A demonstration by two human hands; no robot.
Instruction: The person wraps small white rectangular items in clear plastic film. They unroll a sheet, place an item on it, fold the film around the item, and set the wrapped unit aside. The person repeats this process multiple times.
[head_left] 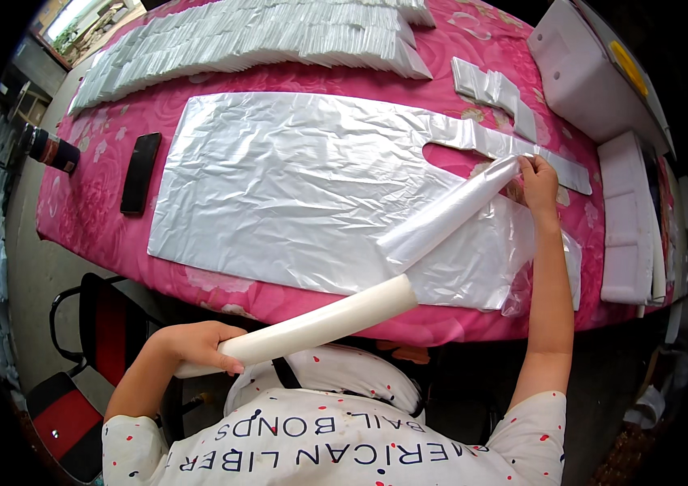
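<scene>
**Pink floral tablecloth [101, 194] is bearing a flat-laid T-shirt-style plastic bag [279, 186]**

Long rows of folded white plastic bags [238, 44] are lining the far side of the table, while a person in a white printed T-shirt [344, 445] is working at the near edge. The large silvery-white plastic bag is lying crinkled across the middle of the cloth, its cut-out and handles pointing to the right. The right hand [540, 180] is pinching the upper end of a folded plastic strip [449, 215], thumb and fingers clamped together on it; the strip is slanting down to the left over the bag. The left hand [198, 344] is gripping the lower end of a smooth white tube [328, 322], fingers wrapped around it, and the tube's other end is reaching over the table's near edge; whether it is touching the cloth cannot be told. A black smartphone [140, 174] is lying just left of the bag, with a dark jar [54, 151] farther left. Smaller folded bags [485, 85] are resting beyond the handles, and white foam boxes [579, 77] are standing at the right. Red-and-black chairs [105, 324] are standing at lower left.
</scene>
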